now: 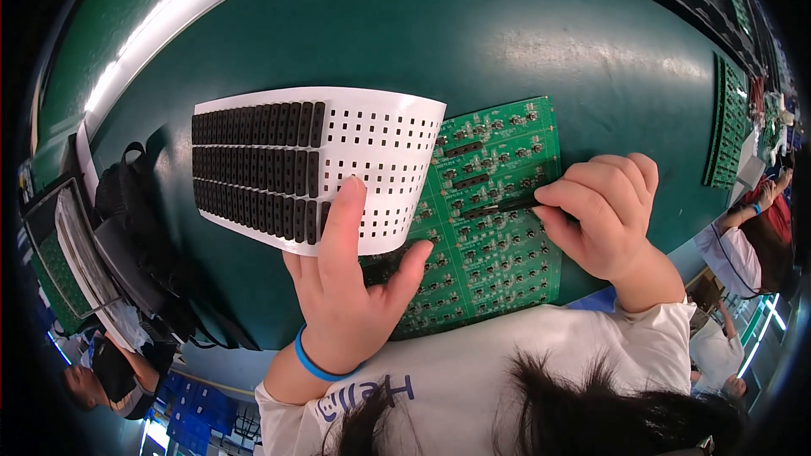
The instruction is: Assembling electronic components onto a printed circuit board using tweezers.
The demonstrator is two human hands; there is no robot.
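My left hand (346, 287) holds a curved white backing sheet (384, 131), the index finger on its face and other fingers hidden behind it. Three rows of black slotted pads (258, 127) cover the sheet's left part; small dark holes dot the bare right part. Partly under the sheet lies a green circuit board (507, 253), crowded with small components. In my right hand (604, 211), thumb and forefinger pinch a thin dark tool (519, 204), possibly tweezers. Its tip meets a black pad (481, 212) at the board. Two similar pads (470, 181) lie on the board above.
The boards sit on a dark green tabletop (549, 0). At the right edge stands a green board stack (725, 122), with a black rack (701, 0) behind. A black bag (139, 203) and a tray (72, 245) are on the left. Other people are at both sides.
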